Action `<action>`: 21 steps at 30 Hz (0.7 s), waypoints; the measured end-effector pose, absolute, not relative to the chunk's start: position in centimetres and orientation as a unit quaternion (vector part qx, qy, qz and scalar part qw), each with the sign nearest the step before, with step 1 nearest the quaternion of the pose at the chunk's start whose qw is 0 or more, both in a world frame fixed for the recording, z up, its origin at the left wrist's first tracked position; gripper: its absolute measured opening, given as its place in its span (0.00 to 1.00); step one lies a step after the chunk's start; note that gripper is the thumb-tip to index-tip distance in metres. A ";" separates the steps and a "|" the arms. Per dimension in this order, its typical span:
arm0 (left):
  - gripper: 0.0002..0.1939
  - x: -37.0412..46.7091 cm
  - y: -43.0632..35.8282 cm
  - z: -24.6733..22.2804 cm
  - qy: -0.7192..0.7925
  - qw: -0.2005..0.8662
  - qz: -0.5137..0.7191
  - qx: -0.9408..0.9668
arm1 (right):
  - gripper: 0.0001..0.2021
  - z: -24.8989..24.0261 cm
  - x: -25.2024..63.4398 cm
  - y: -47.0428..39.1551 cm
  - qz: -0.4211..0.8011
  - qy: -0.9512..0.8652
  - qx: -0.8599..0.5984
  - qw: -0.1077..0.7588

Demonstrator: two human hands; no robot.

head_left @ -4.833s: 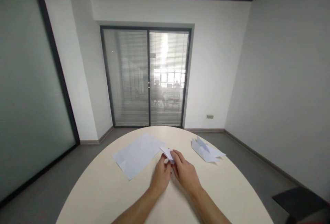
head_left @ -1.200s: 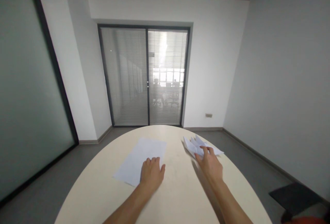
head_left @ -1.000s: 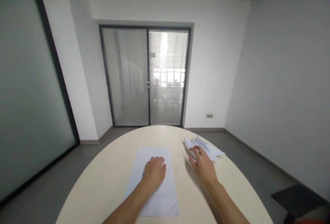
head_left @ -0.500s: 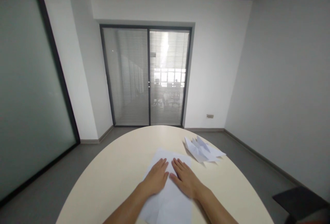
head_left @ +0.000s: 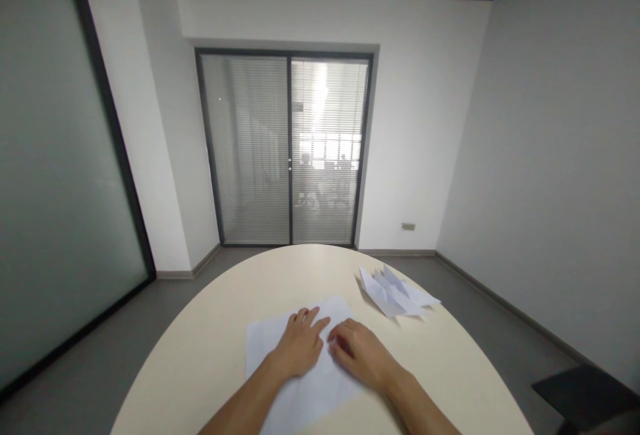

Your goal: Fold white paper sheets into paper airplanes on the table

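Note:
A white sheet of paper (head_left: 313, 391) lies on the table, turned at an angle beneath both hands. My left hand (head_left: 300, 345) rests on its left part, palm down, with the fingers spread and slightly bent. Over the sheet's right side is my right hand (head_left: 359, 348), its fingers curled downward and the tips close to the paper. A small gap shows between its thumb and index finger, and nothing is visible in it. Faint crease lines run across the lower part of the sheet.
Folded white paper shapes (head_left: 395, 293) lie at the right of the round cream table (head_left: 200, 341). A dark chair (head_left: 583, 391) stands at the lower right. Beyond the table is a glazed door with blinds (head_left: 290, 148).
The sheet has turned counterclockwise, so its corner now shows left of my left hand. My right hand has gone from flat to curled; my left fingers have spread.

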State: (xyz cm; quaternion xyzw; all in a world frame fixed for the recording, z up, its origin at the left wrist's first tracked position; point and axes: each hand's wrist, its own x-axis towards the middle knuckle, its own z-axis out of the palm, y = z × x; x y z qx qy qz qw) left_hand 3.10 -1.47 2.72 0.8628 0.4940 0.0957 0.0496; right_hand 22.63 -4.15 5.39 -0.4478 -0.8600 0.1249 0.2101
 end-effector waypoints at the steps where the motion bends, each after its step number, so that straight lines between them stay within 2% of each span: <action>1: 0.27 3.2 -1.5 2.6 0.486 0.052 0.105 0.866 | 0.11 5.1 22.5 -4.1 0.130 -0.860 -0.442 0.220; 4: 0.27 3.4 -1.5 2.4 0.480 0.063 0.122 0.867 | 0.19 4.2 22.4 -3.8 0.144 -0.865 -0.417 0.238; 7: 0.28 3.5 -1.3 2.2 0.482 0.075 0.120 0.864 | 0.27 3.5 22.6 -3.4 0.148 -0.869 -0.422 0.214; 21: 0.31 3.6 -1.6 2.6 0.497 0.107 0.064 0.859 | 0.31 3.4 23.3 -3.3 0.157 -0.857 -0.461 0.166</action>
